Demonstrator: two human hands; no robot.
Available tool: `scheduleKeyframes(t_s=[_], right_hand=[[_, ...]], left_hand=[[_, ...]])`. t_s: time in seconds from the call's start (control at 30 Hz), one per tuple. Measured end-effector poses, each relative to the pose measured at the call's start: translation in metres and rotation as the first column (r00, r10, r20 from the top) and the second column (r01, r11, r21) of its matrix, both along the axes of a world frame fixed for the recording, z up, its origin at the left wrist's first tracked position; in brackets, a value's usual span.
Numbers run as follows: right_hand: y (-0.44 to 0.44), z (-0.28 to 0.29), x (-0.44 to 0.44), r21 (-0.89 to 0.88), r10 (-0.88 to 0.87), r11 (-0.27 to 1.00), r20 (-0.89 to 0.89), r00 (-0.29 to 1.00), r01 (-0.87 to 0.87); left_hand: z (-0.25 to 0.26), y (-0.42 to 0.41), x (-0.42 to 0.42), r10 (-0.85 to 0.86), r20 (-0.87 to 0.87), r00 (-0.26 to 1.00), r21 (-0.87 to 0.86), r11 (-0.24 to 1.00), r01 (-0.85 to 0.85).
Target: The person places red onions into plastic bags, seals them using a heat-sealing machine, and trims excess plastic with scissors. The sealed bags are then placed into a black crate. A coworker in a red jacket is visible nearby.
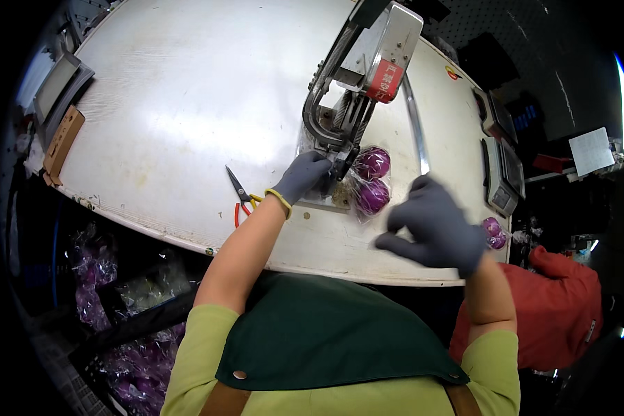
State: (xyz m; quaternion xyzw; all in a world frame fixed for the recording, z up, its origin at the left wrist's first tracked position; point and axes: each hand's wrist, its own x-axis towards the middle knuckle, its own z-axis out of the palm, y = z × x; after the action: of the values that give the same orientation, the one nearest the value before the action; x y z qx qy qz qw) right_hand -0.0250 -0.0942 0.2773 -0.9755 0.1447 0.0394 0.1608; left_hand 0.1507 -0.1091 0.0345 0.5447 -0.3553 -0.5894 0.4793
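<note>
A bag clipping machine of metal stands on the white table. At its lower front, my gloved left hand has its fingertips by the clipping head, where the neck of a clear plastic bag seems to lie; the machine partly hides the fingers, so its hold is unclear. The bag of purple onions, two of them showing, rests just right of the head. My gloved right hand, blurred, hangs over the table right of the bag, thumb and fingers apart, holding nothing.
Red-and-yellow-handled snips lie left of my left wrist. Weighing scales and a small onion bag stand at the right edge. A cardboard piece lies far left. Crates below hold bagged onions. A red garment is at lower right.
</note>
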Motion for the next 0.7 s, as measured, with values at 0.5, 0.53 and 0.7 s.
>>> scheduleKeyframes(t_s=[0.5,0.53,0.7], right_hand=[[-0.119,-0.202,-0.008,-0.05,-0.596,0.798,0.084,0.799,0.6],[-0.107,-0.202,-0.001,-0.095,-0.589,0.808,-0.129,0.798,0.581],[-0.069,-0.226,-0.071,-0.369,0.035,0.927,-0.084,0.996,-0.064]], left_hand=[[0.026,0.037,-0.072,0.058,-0.168,0.984,-0.009,0.998,-0.061],[0.024,0.046,-0.081,-0.008,-0.09,0.996,-0.088,0.996,0.0],[0.024,0.088,-0.146,-0.413,0.469,0.781,-0.008,0.882,0.471]])
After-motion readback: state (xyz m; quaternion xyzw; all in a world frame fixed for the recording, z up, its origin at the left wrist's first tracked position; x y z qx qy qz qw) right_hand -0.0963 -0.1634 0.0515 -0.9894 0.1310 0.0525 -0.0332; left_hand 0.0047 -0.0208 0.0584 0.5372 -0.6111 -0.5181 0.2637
